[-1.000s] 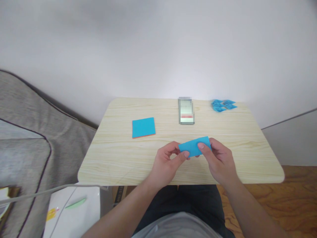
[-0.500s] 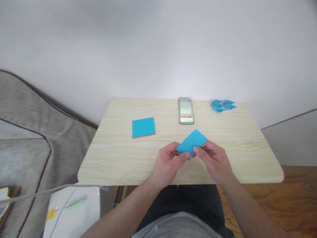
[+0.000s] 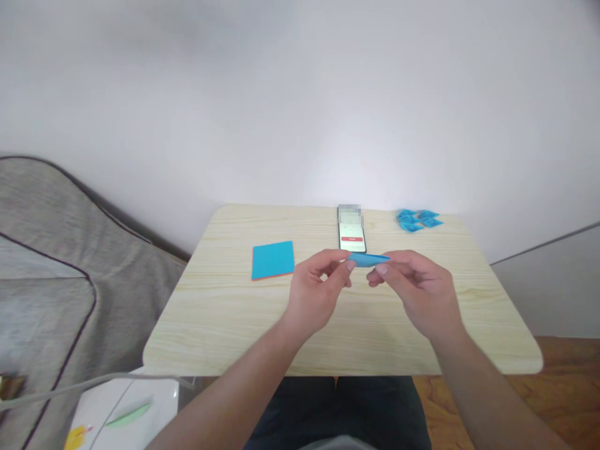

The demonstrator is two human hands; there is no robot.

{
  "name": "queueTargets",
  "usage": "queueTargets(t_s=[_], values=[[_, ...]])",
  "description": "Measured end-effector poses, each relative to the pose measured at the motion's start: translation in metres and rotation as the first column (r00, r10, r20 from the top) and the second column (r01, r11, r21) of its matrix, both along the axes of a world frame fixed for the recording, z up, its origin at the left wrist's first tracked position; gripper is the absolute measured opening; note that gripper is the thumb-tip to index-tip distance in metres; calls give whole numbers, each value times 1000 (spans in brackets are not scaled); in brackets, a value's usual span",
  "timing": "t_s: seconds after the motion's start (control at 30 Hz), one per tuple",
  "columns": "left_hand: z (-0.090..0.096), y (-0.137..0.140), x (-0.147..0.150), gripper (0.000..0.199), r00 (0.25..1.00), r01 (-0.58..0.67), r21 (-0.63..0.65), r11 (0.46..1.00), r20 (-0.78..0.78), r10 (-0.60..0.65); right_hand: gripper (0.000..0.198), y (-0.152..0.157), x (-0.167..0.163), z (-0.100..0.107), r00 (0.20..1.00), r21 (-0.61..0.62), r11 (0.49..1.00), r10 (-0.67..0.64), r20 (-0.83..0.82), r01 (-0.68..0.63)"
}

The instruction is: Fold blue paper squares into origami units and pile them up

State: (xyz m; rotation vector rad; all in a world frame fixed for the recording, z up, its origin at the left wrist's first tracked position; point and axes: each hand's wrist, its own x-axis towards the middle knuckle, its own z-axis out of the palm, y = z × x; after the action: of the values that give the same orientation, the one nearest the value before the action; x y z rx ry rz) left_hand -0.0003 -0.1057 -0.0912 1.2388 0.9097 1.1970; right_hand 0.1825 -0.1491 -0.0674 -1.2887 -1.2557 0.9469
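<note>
Between my two hands a folded piece of blue paper (image 3: pixel 368 259) is held up over the table, seen almost edge-on. My left hand (image 3: pixel 319 287) pinches its left end between thumb and fingers. At its right end, my right hand (image 3: pixel 417 290) grips it the same way. A stack of blue paper squares (image 3: pixel 272 260) with an orange edge showing below lies to the left of my hands. Several small folded blue paper pieces (image 3: pixel 417 219) sit together at the back right of the table.
A phone (image 3: pixel 351 234) with a lit screen lies at the back of the wooden table (image 3: pixel 225 325), just beyond the held paper. The wall rises behind. Grey cushioned furniture (image 3: pixel 122 262) stands on the left, with a white surface (image 3: pixel 154 406) and a cable (image 3: pixel 107 377) below it.
Both hands have raised the blue paper and tipped it from showing its broad face to nearly edge-on. My right hand has moved slightly right. The camera view has tilted up a little.
</note>
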Motion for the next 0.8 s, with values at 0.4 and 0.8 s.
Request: queueTargets(t_s=[0.4, 0.8], values=[[92, 70, 16, 11, 983, 68, 352, 934, 137, -123, 7, 66, 3, 80, 1000, 358, 934, -11, -4, 11], [93, 88, 16, 10, 986, -30, 355, 934, 162, -30, 11, 89, -2, 84, 989, 378, 925, -27, 149, -32]])
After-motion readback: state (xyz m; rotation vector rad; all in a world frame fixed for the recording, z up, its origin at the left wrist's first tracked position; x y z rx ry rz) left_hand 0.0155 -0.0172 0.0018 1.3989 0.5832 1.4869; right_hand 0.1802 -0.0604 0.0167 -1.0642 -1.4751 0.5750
